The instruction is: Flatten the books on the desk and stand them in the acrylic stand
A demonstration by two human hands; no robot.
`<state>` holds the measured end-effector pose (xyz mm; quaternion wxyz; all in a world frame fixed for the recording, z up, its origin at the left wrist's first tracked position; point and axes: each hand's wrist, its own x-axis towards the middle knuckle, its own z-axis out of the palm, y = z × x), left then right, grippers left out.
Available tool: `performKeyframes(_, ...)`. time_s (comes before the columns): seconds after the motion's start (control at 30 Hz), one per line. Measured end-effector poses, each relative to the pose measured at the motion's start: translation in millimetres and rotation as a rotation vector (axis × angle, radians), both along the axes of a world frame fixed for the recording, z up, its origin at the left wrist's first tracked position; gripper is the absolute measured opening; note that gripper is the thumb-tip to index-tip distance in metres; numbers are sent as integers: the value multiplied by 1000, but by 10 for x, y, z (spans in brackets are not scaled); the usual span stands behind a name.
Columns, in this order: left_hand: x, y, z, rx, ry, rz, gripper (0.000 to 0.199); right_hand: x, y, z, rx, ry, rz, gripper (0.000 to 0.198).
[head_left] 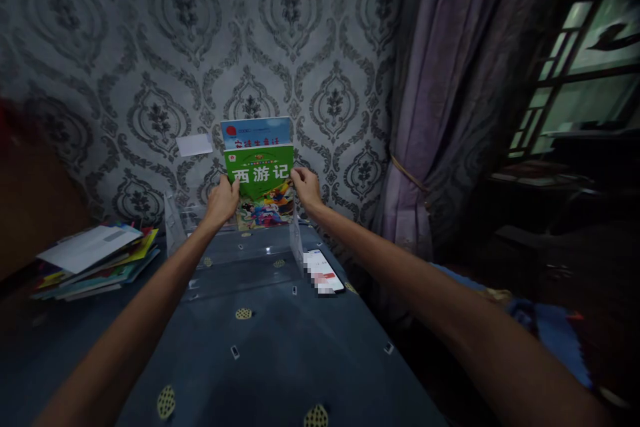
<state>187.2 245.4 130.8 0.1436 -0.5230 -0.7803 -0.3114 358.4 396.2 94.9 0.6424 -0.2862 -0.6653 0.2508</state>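
My left hand (223, 201) grips the left edge of a green picture book (263, 190) with large white characters on its cover. At the book's upper right edge, the fingers of my right hand (306, 188) pinch the cover's side. The book stands upright, facing me. Behind it, the top of a blue book (257, 130) with red characters sticks up. Both books are at the back of a clear plastic rack, whose right side panel (296, 240) shows beside the green book.
A pile of books and papers (100, 260) lies on the left. A lit phone (324, 272) rests right of the rack on the dark patterned tablecloth (270, 367). A white label (195, 145) appears against the wallpaper. A purple curtain (410, 147) hangs beyond the table's right edge.
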Motion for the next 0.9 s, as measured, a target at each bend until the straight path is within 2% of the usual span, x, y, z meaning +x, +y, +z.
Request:
performKeyframes(0.3, -21, -20, -12, -11, -28, -6, 47, 42, -16, -13, -8, 3, 10, 33)
performKeyframes(0.77, -103, -103, -87, 58, -55, -32, 50, 85, -169, -2, -32, 42, -13, 29)
performKeyframes(0.9, -154, -251, -247, 165, -52, -87, 45, 184, -362, -69, -34, 68, -67, 28)
